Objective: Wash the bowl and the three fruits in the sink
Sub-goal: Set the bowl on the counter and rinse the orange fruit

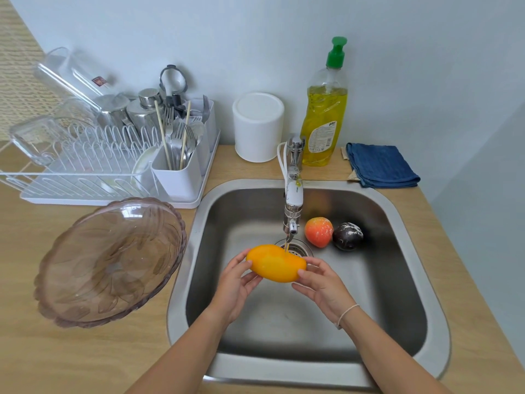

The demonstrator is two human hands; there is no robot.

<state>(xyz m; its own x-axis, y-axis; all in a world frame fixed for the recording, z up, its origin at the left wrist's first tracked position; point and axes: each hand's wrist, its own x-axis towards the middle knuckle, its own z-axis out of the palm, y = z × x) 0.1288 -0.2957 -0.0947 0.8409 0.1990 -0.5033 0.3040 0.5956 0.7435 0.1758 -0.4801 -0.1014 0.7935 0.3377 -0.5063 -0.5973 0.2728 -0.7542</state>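
Left hand (234, 282) and right hand (322, 282) grasp a mango (275, 263) by its ends under the tap (292, 206); fingers curled round it. Bowl (110, 260) sits beside the sink (397, 223).

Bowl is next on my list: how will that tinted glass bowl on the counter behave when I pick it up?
The bowl looks like pressed glass, so probably heavy for its size and breakable against the steel sink. It sits tilted, its rim over the sink edge, so a nudge may rock or slide it. The scalloped rim gives some grip, though wet hands would likely slip.
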